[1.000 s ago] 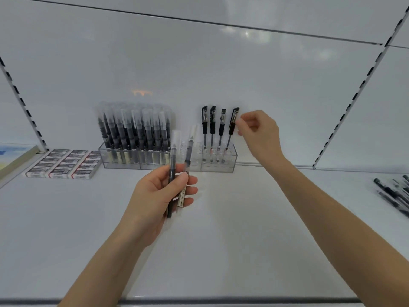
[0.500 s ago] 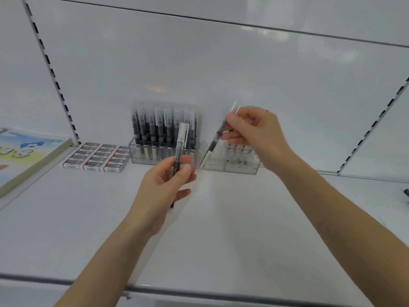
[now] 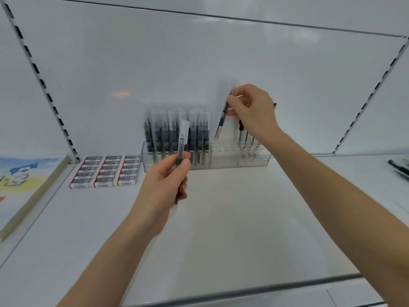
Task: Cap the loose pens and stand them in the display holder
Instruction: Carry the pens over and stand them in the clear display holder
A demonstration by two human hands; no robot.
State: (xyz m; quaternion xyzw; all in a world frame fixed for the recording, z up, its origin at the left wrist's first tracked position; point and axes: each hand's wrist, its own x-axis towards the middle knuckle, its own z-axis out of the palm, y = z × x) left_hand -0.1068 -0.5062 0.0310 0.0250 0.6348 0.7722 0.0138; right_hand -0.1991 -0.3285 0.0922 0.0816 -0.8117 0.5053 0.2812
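My left hand (image 3: pixel 164 182) grips a capped black pen (image 3: pixel 182 138) upright in front of the clear display holder (image 3: pixel 223 158). My right hand (image 3: pixel 252 109) pinches a second capped pen (image 3: pixel 222 120) near its top, tilted, with its lower end hanging just above the holder's empty middle section. Several capped pens (image 3: pixel 177 134) stand packed in the holder's left section. A few black clip pens (image 3: pixel 244 135) stand in its right section, partly hidden behind my right hand.
Boxed erasers (image 3: pixel 106 171) lie in rows left of the holder. A picture book (image 3: pixel 24 182) lies at the far left. Loose black pens (image 3: pixel 399 167) lie at the right edge of the white shelf (image 3: pixel 221 218). Slotted uprights flank the back wall.
My right hand took one of the two pens from my left hand and carried it up over the holder's middle section. My view shifted left.
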